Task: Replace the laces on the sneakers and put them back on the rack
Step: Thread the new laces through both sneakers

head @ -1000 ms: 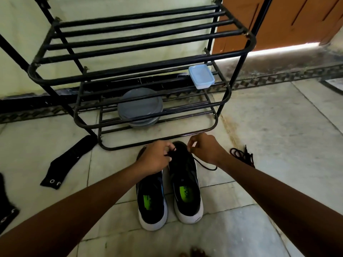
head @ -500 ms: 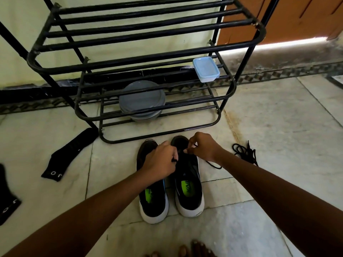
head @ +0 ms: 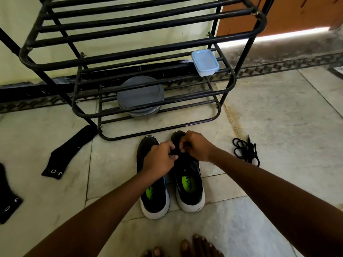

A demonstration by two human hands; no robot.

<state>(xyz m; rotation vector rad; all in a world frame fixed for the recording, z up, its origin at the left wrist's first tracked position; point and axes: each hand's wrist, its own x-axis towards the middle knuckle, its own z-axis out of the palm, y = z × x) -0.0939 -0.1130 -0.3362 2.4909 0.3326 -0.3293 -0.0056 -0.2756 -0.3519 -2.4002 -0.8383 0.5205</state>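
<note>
Two black sneakers with white soles and green insoles stand side by side on the floor, toes toward the rack: the left sneaker (head: 154, 197) and the right sneaker (head: 189, 182). Both hands work over the front of the right sneaker. My left hand (head: 160, 159) and my right hand (head: 196, 145) have fingers curled and pinch a black lace between them; the lace itself is mostly hidden by the fingers. A loose bundle of black laces (head: 245, 150) lies on the floor to the right. The black metal shoe rack (head: 144, 58) stands just beyond the sneakers.
On the rack sit a small blue-lidded plastic box (head: 205, 62) and a stack of grey round plates (head: 140, 95). Black fabric pieces lie on the floor at left (head: 68, 153) and far left (head: 9, 197). My toes (head: 185, 247) show at the bottom edge.
Both hands have drawn closer together over the right sneaker's front. The lace tail that trailed right of the shoe is no longer seen. The camera has tilted down.
</note>
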